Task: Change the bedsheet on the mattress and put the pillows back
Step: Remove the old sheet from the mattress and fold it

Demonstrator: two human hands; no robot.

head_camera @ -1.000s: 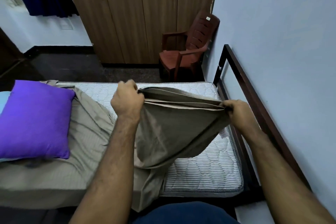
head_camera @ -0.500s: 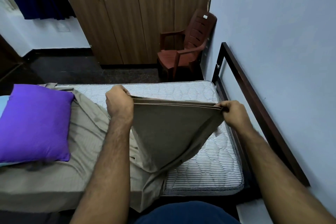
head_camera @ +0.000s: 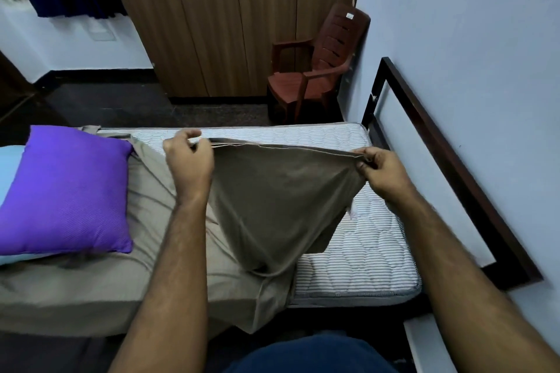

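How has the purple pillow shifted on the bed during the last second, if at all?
No. The purple pillow lies on the same spot of the tan sheet, its corner beside the same fold near the striped mattress. Only the camera moved.

My raised bedsheet hides the mattress beneath. The light-blue pillow gets cut off at the left edge.

Both bare forearms reach up from the bottom of the frame; the left hand and right hand, at mid-frame, are raised level with fingers curled, pinching cloth
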